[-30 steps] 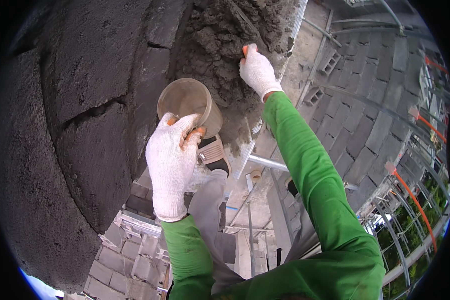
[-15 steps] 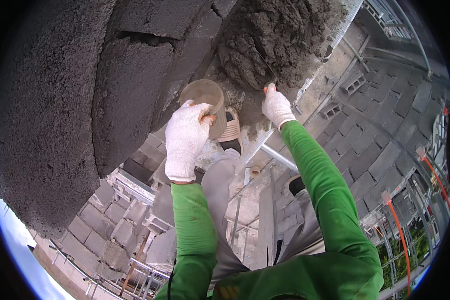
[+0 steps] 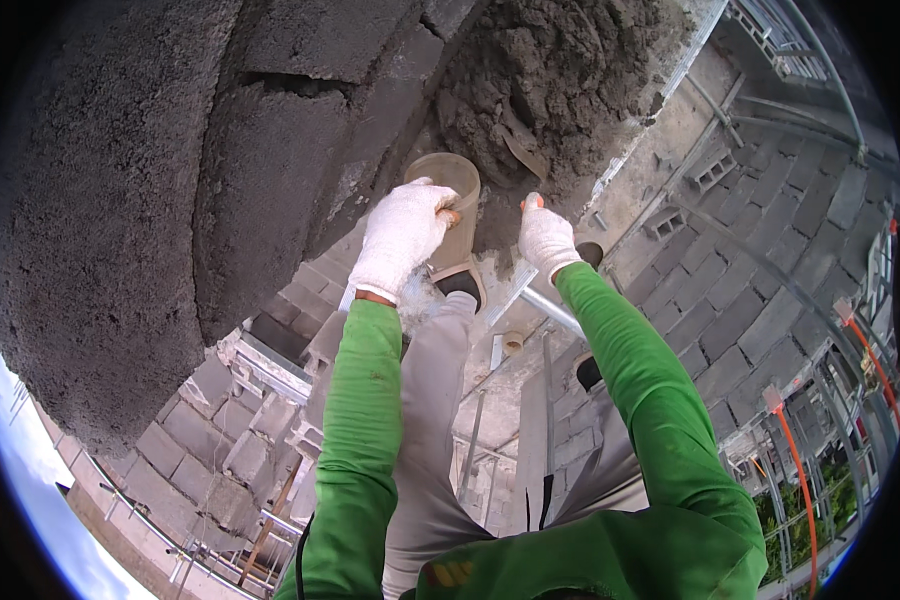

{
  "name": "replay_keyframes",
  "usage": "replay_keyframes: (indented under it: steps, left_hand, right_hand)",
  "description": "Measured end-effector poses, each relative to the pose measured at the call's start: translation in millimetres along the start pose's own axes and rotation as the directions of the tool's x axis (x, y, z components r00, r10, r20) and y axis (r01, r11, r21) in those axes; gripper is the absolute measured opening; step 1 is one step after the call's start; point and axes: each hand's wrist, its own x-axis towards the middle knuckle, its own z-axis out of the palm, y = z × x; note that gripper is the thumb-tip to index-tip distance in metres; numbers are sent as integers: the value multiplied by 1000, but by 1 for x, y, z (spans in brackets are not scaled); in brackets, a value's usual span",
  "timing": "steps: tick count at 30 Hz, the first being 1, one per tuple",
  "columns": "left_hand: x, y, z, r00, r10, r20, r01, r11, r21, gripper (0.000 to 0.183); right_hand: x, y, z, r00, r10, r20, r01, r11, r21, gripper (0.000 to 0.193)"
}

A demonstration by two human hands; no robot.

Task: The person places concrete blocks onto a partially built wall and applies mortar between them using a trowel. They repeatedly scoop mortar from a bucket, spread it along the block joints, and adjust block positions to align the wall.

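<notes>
Here comes the tub (image 3: 460, 235), swinging rightward: half a second ago it sat farther toward the block wall (image 3: 280, 150), and now the left hand (image 3: 400, 238) has carried it close beside the right hand (image 3: 547, 238), its wall covering more of the left shoe (image 3: 460, 290). And look at the trowel (image 3: 525, 152)! Its blade was mostly lost in the mortar (image 3: 570, 80); now the broad face shows at the heap's near edge, with the right hand drawn back a little toward the body. The heap itself sits on the platform (image 3: 676, 78), spread along its pale right edge, and the tub hangs at the platform's near left side, between block wall and heap, mouth facing up; whether its base touches anything, you cannot tell from here. Now the poses: the left arm reaches almost straight forward, its green sleeve (image 3: 365, 375) more upright than before, wrist leaning right, gloved fingers and thumb clamped on the tub's near left rim. The right arm angles in from the lower right, elbow out wide, forearm slanting up and to the left, the glove curled into a fist around the trowel's handle, thumb uppermost, handle almost hidden, blade pointing away up and to the left into the mortar. Two gloves, just apart, tub on one side, trowel on the other.
</notes>
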Motion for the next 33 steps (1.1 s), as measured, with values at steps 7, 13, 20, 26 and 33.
replay_keyframes:
  steps: [7, 13, 20, 26, 33]
  left_hand:
    - [-7, 22, -9, 999, 46, -23, -45, 996, 78, 30]
    - [37, 28, -23, 979, 56, 197, -82, 988, 129, 27]
    - [99, 56, -46, 949, 17, 315, -85, 975, 203, 39]
    - [117, 60, -79, 970, 21, 243, -57, 988, 143, 42]
    - [136, 63, -101, 960, 34, 279, -78, 986, 148, 45]
  right_hand:
    - [-36, 1, 23, 996, -67, 55, 75, 981, -176, 22]
    - [-109, 17, 11, 998, -58, -24, 57, 998, -15, 25]
    - [-139, 37, -22, 990, -26, -137, 35, 997, 68, 30]
    - [-121, 32, -95, 979, -14, -203, 20, 999, 28, 34]
    - [-65, 10, -180, 946, -70, -318, 74, 997, -2, 33]
